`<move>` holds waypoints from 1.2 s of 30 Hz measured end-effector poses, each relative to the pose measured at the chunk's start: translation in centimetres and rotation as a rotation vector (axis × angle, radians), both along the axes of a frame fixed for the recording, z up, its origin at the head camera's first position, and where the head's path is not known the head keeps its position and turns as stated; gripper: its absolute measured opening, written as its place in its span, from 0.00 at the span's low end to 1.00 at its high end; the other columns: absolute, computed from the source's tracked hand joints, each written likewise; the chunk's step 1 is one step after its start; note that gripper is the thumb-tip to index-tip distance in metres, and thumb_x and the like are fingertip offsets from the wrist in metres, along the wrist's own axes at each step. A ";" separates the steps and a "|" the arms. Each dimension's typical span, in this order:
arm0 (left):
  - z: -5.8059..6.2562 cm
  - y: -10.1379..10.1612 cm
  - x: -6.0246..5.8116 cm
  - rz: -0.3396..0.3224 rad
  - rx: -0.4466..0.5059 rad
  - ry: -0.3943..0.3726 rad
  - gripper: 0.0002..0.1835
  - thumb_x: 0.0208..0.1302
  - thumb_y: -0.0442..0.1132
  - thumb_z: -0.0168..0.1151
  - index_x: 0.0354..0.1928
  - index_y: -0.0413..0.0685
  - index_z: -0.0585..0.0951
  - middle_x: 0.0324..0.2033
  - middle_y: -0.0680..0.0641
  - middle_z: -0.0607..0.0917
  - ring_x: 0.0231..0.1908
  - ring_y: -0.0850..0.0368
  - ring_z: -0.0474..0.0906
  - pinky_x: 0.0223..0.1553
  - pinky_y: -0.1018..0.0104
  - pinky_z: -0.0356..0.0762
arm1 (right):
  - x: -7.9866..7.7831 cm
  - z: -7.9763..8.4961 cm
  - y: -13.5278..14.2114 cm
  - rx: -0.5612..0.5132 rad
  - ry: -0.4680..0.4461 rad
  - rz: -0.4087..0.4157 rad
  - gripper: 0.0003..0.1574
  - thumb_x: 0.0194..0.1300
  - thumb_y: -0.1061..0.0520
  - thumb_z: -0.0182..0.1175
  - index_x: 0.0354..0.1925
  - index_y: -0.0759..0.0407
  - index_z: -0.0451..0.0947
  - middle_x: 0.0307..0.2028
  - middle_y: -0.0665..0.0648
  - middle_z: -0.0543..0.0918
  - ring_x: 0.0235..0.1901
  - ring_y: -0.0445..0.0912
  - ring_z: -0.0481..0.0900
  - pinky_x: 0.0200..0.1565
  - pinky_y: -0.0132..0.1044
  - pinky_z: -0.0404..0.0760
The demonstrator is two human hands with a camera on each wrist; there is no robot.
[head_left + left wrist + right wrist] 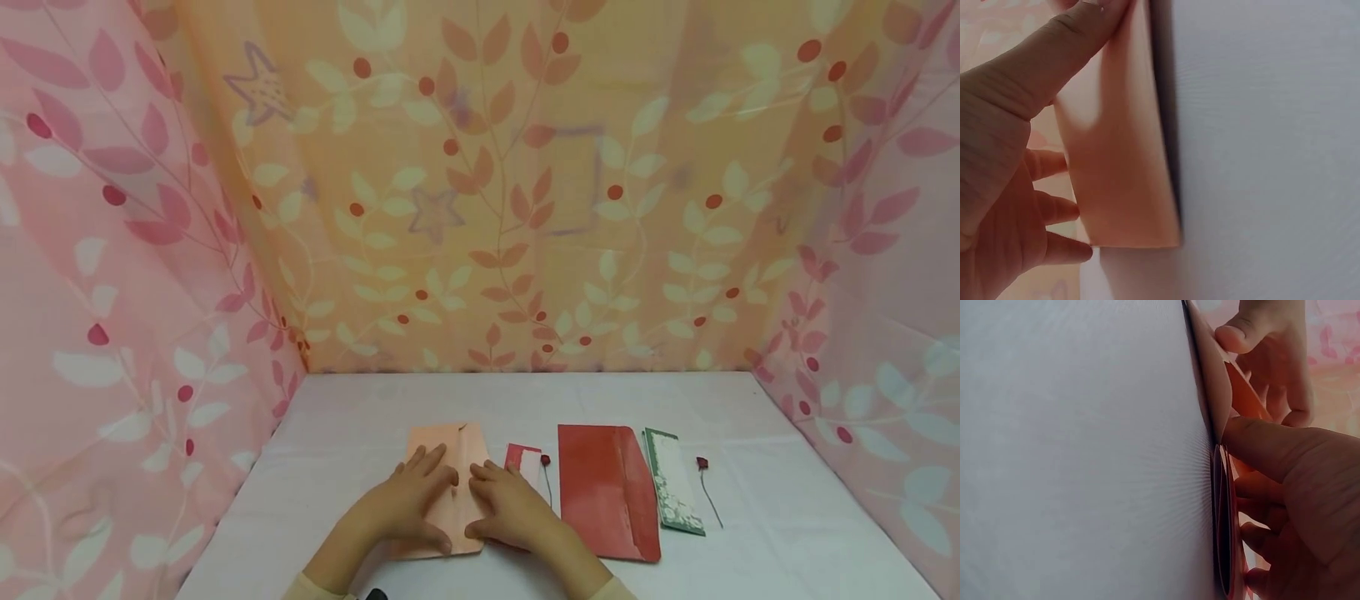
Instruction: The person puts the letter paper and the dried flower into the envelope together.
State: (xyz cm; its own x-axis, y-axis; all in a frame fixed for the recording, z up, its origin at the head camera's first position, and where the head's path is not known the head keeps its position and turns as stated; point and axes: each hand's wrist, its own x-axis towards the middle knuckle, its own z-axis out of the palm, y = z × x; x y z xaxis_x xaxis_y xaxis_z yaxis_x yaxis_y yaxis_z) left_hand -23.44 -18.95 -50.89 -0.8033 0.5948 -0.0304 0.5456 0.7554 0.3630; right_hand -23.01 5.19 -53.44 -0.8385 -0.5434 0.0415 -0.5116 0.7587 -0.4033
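A peach envelope lies on the white table, its flap side toward the right. My left hand rests on its left part with the fingers spread. In the left wrist view the thumb lies over the envelope, while other fingertips touch its side. My right hand touches the right side along the flap. The right wrist view shows the right thumb at the edge of the envelope. A red card with a pale panel is partly hidden under the right hand.
Right of the hands lie a small dried rose, a red envelope, a green-bordered floral card and another rose. Patterned cloth walls enclose the table. A small black object shows at the front edge.
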 end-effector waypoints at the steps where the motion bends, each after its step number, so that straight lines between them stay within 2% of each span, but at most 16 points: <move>1: 0.1 -0.1 -0.1 0.001 0.007 -0.002 0.45 0.37 0.77 0.73 0.57 0.66 0.72 0.79 0.38 0.56 0.76 0.25 0.49 0.66 0.23 0.59 | 0.0 0.0 0.0 0.000 0.001 0.001 0.48 0.58 0.33 0.71 0.69 0.55 0.75 0.73 0.51 0.71 0.76 0.51 0.63 0.75 0.59 0.57; 8: 0.4 -1.2 -0.4 0.007 0.074 -0.039 0.43 0.36 0.73 0.77 0.51 0.66 0.67 0.79 0.40 0.56 0.76 0.27 0.52 0.62 0.33 0.73 | 0.1 0.4 0.2 -0.052 0.003 0.025 0.49 0.58 0.33 0.71 0.69 0.57 0.74 0.73 0.53 0.71 0.76 0.53 0.63 0.75 0.59 0.58; 14: 0.5 -1.4 -0.4 -0.012 0.121 -0.066 0.42 0.39 0.72 0.77 0.52 0.65 0.67 0.79 0.41 0.57 0.75 0.28 0.54 0.63 0.34 0.72 | 0.1 0.3 0.6 -0.082 -0.020 0.030 0.49 0.59 0.32 0.70 0.69 0.56 0.74 0.73 0.54 0.71 0.76 0.54 0.63 0.75 0.60 0.57; 21: 0.6 -1.1 -0.3 -0.008 0.110 -0.037 0.43 0.38 0.71 0.77 0.53 0.62 0.68 0.77 0.39 0.60 0.74 0.32 0.61 0.61 0.38 0.75 | -0.1 -0.2 0.8 -0.083 -0.030 0.041 0.48 0.59 0.33 0.70 0.70 0.56 0.74 0.74 0.54 0.70 0.76 0.54 0.62 0.74 0.61 0.57; 27: 1.0 -1.1 -0.6 -0.003 0.091 -0.012 0.44 0.39 0.72 0.75 0.53 0.60 0.68 0.77 0.38 0.59 0.74 0.30 0.59 0.62 0.37 0.74 | -0.4 -0.2 0.8 -0.081 -0.005 0.057 0.48 0.60 0.34 0.70 0.70 0.57 0.74 0.74 0.55 0.70 0.76 0.55 0.61 0.74 0.62 0.56; 34: 1.1 -1.0 -0.4 -0.009 0.097 -0.024 0.43 0.39 0.70 0.77 0.53 0.60 0.67 0.78 0.39 0.59 0.74 0.36 0.61 0.62 0.41 0.75 | 0.0 -0.1 0.7 -0.111 -0.086 0.032 0.48 0.61 0.37 0.71 0.71 0.58 0.71 0.76 0.54 0.67 0.78 0.54 0.57 0.76 0.58 0.55; 36: 1.0 -0.9 -0.2 -0.007 0.102 -0.029 0.43 0.39 0.70 0.77 0.53 0.60 0.67 0.77 0.39 0.60 0.74 0.36 0.61 0.62 0.41 0.75 | 0.2 0.0 0.6 -0.103 -0.083 0.031 0.48 0.61 0.37 0.71 0.71 0.58 0.71 0.76 0.54 0.67 0.78 0.54 0.57 0.76 0.57 0.55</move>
